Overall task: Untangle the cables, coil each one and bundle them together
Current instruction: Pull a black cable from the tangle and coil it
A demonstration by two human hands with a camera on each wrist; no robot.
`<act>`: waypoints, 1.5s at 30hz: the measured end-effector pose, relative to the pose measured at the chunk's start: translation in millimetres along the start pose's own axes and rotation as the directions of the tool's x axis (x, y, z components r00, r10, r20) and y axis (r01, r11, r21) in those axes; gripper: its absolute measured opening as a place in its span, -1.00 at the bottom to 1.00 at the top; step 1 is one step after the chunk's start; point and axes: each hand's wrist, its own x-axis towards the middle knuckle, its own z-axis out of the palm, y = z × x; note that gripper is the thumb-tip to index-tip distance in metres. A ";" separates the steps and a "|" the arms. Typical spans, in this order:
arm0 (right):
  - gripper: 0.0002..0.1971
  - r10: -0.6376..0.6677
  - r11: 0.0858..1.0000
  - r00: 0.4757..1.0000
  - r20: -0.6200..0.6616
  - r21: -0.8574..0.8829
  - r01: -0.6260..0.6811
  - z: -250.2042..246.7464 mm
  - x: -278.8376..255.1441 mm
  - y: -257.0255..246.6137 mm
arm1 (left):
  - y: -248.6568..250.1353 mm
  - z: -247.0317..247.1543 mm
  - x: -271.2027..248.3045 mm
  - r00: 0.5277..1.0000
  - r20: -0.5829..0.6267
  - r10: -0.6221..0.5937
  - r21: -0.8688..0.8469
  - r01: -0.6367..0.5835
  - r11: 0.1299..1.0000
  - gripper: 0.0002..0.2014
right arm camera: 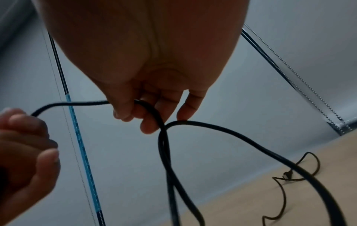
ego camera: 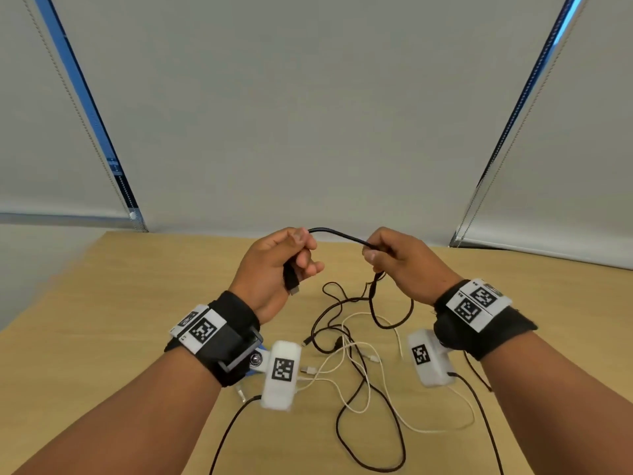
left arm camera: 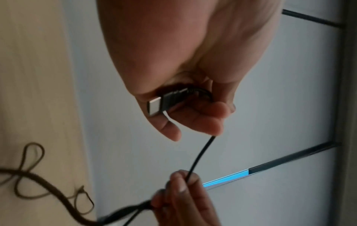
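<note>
A black cable (ego camera: pixel 337 233) arches between my two raised hands above the wooden table (ego camera: pixel 137 303). My left hand (ego camera: pixel 291 255) grips its end, and the black USB plug (left arm camera: pixel 162 101) with a metal tip sticks out below the palm. My right hand (ego camera: pixel 383 255) pinches the same cable (right arm camera: pixel 154 113) further along, and a loop of it (right arm camera: pixel 231 133) hangs from the fingers down to the table. Under the hands a tangle of black cable (ego camera: pixel 359 399) and white cables (ego camera: pixel 387 389) lies on the tabletop.
Grey roller blinds (ego camera: pixel 308 114) with bead chains (ego camera: pixel 78 114) fill the wall behind the table. The table's far edge runs just behind my hands. White wrist cameras (ego camera: pixel 282 371) hang under both wrists, with thin black leads trailing towards me.
</note>
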 end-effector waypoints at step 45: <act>-0.73 0.336 0.816 0.942 0.007 0.497 -0.295 -29.0 26.7 33.9 | -18.7 -4.6 27.7 0.946 -0.152 0.285 0.921 0.031 0.389 -0.76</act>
